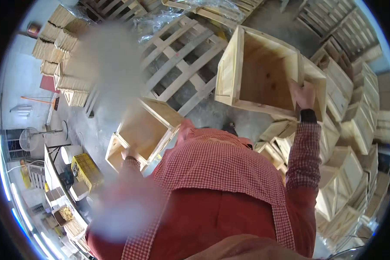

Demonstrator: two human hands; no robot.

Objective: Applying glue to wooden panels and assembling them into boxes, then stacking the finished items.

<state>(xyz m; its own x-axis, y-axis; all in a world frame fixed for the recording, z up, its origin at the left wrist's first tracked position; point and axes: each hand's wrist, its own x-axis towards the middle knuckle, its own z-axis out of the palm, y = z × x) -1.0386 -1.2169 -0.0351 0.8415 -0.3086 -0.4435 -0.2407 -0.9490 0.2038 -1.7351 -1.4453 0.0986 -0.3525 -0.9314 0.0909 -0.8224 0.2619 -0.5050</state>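
Right hand [305, 96] gripping wooden crate [264, 73], left hand [130, 152] holding smaller crate [141, 134], concrete floor [229, 117], pallets [182, 56]

The person wears a red long-sleeved top under a red-and-white checked apron, with a dark wristband.

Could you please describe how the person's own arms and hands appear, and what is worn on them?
Both arms wear long red sleeves covered by red-and-white checked oversleeves matching the checked apron. The right hand is bare, with a dark cuff at the wrist. The left hand also looks bare, though a blur hides most of that forearm. No watch or rings can be made out.
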